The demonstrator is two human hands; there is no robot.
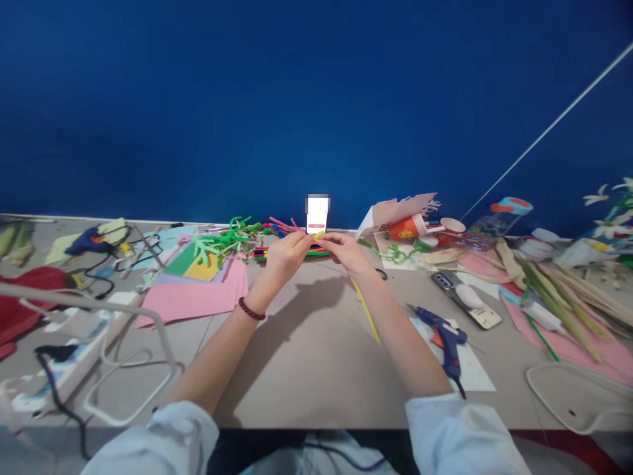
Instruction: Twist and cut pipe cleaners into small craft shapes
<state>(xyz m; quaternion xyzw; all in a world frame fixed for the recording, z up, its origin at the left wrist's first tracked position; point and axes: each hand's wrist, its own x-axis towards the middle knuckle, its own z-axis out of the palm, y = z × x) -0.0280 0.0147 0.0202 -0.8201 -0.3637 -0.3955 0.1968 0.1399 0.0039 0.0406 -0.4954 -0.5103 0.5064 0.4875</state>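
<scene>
Far left: white power strip with cables, cut off by the frame edge. Then pink sheets under green and yellow ones, green fuzzy stems tangled over them. Left hand: fingertips pinched on the yellow strip, beaded bracelet at the wrist.

Yellow strip: up over the worktop, in front of the lit phone. Thin, bright; a short bit shows at the fingertips, a longer, nearly straight length slants down beside the right forearm. Middle hidden by right hand and wrist, so continuity can't be confirmed. Lower end goes out of sight at the forearm. Fuzzy or smooth: too small to tell. Phone's top part is pixelated, screen text unreadable.

Right hand: thumb and finger clenched on the strip, exact contact hard to see. Right of it: red paper cup, blue glue gun on white paper, dark-edged phone lying flat. White flowers cut off at far right.
</scene>
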